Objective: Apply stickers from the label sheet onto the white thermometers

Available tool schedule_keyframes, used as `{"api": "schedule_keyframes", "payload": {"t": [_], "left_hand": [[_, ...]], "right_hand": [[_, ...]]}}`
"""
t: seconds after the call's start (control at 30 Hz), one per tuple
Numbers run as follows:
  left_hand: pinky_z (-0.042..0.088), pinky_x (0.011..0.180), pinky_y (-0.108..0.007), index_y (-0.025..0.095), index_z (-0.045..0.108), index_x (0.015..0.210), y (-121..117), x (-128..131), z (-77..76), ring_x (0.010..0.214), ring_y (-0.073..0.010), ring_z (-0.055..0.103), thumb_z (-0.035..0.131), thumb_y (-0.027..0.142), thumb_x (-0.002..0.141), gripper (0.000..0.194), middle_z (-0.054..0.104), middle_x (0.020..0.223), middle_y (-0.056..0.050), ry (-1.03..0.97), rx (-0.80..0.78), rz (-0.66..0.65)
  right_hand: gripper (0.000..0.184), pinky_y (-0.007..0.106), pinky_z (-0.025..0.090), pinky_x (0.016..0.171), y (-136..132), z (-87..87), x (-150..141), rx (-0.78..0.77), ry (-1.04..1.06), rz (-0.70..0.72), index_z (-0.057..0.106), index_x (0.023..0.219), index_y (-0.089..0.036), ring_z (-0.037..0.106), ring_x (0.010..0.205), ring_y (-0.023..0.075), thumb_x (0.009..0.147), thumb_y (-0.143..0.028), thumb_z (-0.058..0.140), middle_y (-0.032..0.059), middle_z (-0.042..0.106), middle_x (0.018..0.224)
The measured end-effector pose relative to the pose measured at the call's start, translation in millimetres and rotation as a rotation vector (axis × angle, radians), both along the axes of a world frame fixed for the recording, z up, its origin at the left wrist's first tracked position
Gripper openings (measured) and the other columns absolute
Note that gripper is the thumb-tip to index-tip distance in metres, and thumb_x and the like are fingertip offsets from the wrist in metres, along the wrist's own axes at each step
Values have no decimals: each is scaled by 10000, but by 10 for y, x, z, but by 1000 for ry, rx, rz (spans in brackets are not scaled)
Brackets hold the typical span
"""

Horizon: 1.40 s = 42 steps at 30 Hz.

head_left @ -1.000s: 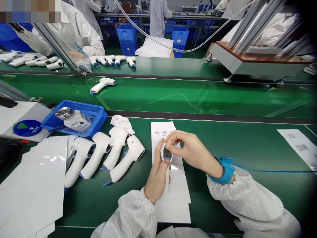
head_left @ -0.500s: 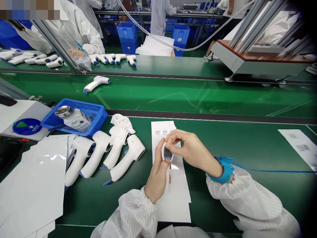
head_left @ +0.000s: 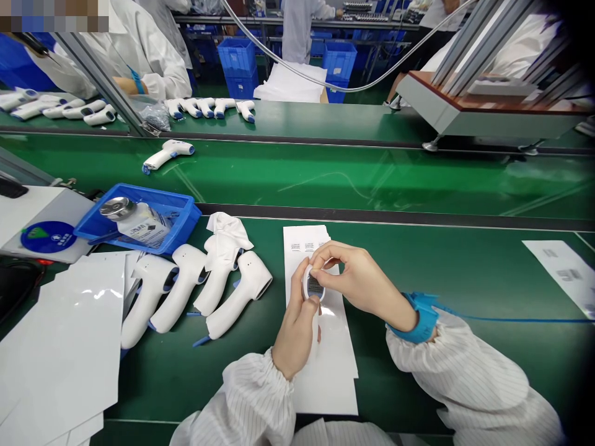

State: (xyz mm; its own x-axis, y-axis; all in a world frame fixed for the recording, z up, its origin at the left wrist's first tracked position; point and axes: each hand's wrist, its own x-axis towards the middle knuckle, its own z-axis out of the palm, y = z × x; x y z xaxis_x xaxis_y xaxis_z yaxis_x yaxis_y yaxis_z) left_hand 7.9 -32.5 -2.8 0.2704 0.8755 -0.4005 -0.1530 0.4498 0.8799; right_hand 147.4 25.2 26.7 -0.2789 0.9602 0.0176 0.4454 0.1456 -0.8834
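My left hand [head_left: 297, 331] is closed around a white infrared thermometer [head_left: 320, 291], its grey display end turned up toward me. My right hand [head_left: 356, 275], with a blue wrist strap [head_left: 421, 317], has its thumb and fingertips pinched against the display's upper edge. Whether a small piece sits in that pinch is hidden. Under both hands lies a white label sheet [head_left: 325, 387] with small printed blocks near its top. Left of my hands several white thermometers [head_left: 239, 297] lie side by side, and a crumpled white cloth [head_left: 229, 232] rests on one.
A blue tray [head_left: 186, 226] holds a bottle with a metal cap [head_left: 117, 209]. White sheets [head_left: 69, 334] cover the left of the bench. One thermometer [head_left: 167, 155] lies on the green conveyor belt [head_left: 297, 176]. Another printed sheet [head_left: 562, 272] lies far right. Co-workers in white stand across the belt.
The lone thermometer on the belt has shifted left. Across the belt, a co-worker's hand and arm have moved left, off the clear plastic bag. My hands keep nearly the same pose.
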Motion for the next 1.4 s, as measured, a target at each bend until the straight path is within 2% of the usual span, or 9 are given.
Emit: {"api": "schedule_keyframes", "payload": {"t": [0.2,0.33,0.43,0.63,0.87,1.07,1.2,1.3,1.4], "left_hand": [[468,462,-212,299,366,1334,33,5,-20,555,-99,537,400,327,935,401,558,911,-16,-72,6,118],[510,497,-209,297,433,1235,59,15,43,872,-193,620,456,481,926,360,546,1209,-75,-27,59,201],[548,598,-237,308,471,1179,72,-8,128,955,-198,589,435,434,944,269,538,1198,-45,53,140,253],[541,676,-295,323,434,1187,67,-47,281,887,-184,578,428,408,941,260,539,996,-11,105,137,257],[480,802,-297,303,426,1192,10,-22,263,879,-144,536,418,337,959,236,525,1147,-22,169,241,277],[459,840,-291,304,420,1206,8,-31,263,948,-150,555,420,337,967,242,540,1133,-21,163,244,288],[490,735,-251,312,419,1206,9,-34,294,852,-126,568,430,358,967,244,536,1109,-16,137,205,271],[453,548,-215,325,415,1228,1,-41,298,613,-95,496,430,426,963,284,533,870,21,112,147,243],[422,471,-207,324,402,1258,0,-54,298,500,-78,438,430,486,951,348,496,744,44,7,72,209]], "right_hand": [[69,354,490,854,25,-41,-21,-234,101,8,586,845,-208,634,851,166,798,-255,606,3,656,906],[65,355,485,857,-40,61,-70,-167,160,-36,604,844,-217,621,892,179,802,-257,633,17,645,946],[97,339,501,835,-104,147,-64,-140,263,-15,629,864,-227,624,921,184,876,-305,572,29,657,977],[73,317,518,808,-201,125,-54,-112,358,-105,639,845,-225,628,899,175,856,-295,623,26,648,936],[123,304,512,720,-289,179,-100,132,183,-127,621,700,-224,610,822,170,809,-210,675,21,626,853],[84,263,514,626,-432,213,-134,35,65,-117,554,879,-243,666,686,140,854,-228,633,-26,687,749],[210,254,514,599,-420,237,-141,-89,143,-86,488,993,-258,672,665,136,842,-206,625,-44,686,756],[192,244,498,555,-367,258,-118,-198,284,-72,474,967,-246,630,574,115,849,-238,625,-52,651,716],[168,245,484,556,-329,253,-91,-178,311,-113,503,951,-235,614,619,118,854,-277,634,-35,622,747]]}}
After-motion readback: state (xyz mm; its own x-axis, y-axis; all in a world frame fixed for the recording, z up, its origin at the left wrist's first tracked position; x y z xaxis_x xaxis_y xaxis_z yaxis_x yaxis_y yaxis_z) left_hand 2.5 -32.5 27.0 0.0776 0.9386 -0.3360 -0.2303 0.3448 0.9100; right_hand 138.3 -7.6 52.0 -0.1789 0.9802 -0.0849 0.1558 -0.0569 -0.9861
